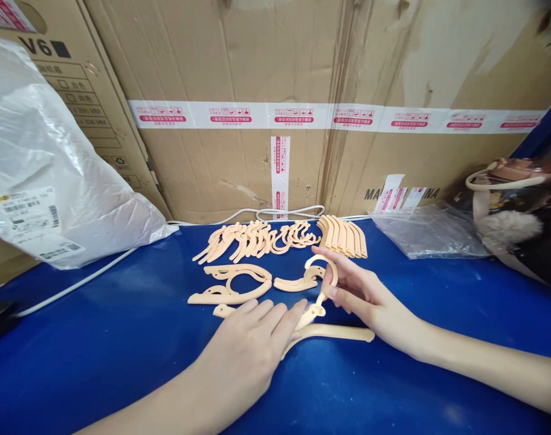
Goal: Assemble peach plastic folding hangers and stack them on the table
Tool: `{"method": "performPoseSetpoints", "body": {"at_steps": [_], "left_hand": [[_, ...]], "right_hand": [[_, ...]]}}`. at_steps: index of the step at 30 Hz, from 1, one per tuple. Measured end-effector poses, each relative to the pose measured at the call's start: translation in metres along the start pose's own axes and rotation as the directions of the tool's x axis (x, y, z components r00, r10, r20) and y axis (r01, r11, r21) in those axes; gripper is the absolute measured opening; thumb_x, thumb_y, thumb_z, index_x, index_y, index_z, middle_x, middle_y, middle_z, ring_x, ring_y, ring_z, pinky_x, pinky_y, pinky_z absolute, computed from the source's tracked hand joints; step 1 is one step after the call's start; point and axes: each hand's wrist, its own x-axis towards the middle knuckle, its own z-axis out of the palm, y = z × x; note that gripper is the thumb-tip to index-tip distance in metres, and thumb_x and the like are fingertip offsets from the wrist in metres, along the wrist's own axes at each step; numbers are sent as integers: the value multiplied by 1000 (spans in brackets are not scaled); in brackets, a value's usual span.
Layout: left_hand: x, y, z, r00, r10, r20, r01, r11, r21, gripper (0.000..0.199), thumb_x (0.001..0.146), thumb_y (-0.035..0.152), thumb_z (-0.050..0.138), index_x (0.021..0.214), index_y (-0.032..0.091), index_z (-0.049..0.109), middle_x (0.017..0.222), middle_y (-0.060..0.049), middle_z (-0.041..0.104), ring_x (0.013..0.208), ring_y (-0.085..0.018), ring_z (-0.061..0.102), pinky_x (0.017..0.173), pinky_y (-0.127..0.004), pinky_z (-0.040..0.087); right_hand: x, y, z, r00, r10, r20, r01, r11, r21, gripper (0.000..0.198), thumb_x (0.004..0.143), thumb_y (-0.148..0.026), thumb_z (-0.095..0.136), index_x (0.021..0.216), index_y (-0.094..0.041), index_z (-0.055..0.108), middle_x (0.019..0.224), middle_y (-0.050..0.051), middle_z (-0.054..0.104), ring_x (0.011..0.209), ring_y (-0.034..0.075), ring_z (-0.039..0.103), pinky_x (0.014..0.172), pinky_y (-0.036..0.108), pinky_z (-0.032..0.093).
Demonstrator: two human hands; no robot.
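Note:
Cream plastic folding-hanger parts lie on a blue table. My right hand pinches a curved hanger hook between thumb and fingers, the open curve facing left. Closed around a hanger arm is my left hand, which hides most of that piece. The hook's stem meets the arm's end; whether they are joined I cannot tell. Just below, a long curved hanger arm reaches right from under the left fingers. Behind the hands are a folded hanger and a shorter hanger piece.
Farther back sit a row of hanger arms, a group of hooks and a stack of curved pieces. Cardboard boxes wall the back. A white plastic package stands left; a clear bag and a dark bag lie right.

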Motion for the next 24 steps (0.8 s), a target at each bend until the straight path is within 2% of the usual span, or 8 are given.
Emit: {"method": "performPoseSetpoints", "body": {"at_steps": [5,11,14,16,18,21,22,24], "left_hand": [[0,-1,0,1000,-11,3,11,1000,14,47,83,-3,27,121,10,52,89,-7,72,74,-20,67,68,-33,53],[6,1,-4,998,-45,-33,44,998,-44,31,98,16,30,113,12,57,87,-7,70,77,-22,67,76,-37,52],[9,3,-10,996,-80,-25,77,989,-126,29,99,18,30,104,15,58,84,-5,68,75,-21,66,70,-33,51],[13,3,-14,980,-193,51,200,942,-271,24,98,20,34,95,19,57,83,-3,67,73,-19,65,63,-29,49],[17,1,-18,936,-316,158,353,829,-434,16,97,22,39,94,22,55,85,0,66,73,-17,64,61,-26,48],[24,-5,-19,865,-389,317,498,579,-646,14,95,26,42,102,23,54,87,1,65,70,-15,64,56,-24,50],[26,-6,-18,836,-397,378,539,468,-700,16,94,29,43,104,23,54,87,0,64,67,-15,63,49,-22,49],[29,-8,-15,776,-404,485,601,237,-763,23,90,35,48,107,21,53,86,-2,61,66,-16,62,38,-19,46]], "right_hand": [[-2,1,2,1000,3,21,-3,1000,-2,49,93,-32,49,140,-27,36,83,0,48,71,14,45,66,30,43],[-1,-4,3,997,-70,38,69,998,13,46,93,-32,53,135,-29,36,95,1,60,88,17,56,82,35,45],[0,-7,3,997,-52,51,52,999,-1,62,91,-35,58,141,-30,23,91,0,64,81,16,58,75,33,47],[-1,-9,2,997,-35,75,42,994,-105,65,86,-39,64,139,-27,28,88,0,64,74,16,57,67,30,47],[-3,-10,1,990,-56,126,90,954,-286,50,81,-42,68,124,-24,48,92,2,62,78,16,57,69,30,47],[-7,-11,1,953,-150,262,277,780,-561,18,88,-34,60,100,-22,61,104,6,58,93,20,55,79,33,46],[-9,-12,2,935,-178,306,338,702,-627,13,91,-28,54,98,-21,62,105,7,58,95,21,54,81,34,46],[-11,-11,3,908,-213,362,417,556,-719,20,93,-15,41,93,-18,61,98,8,58,90,22,53,79,37,45]]}}
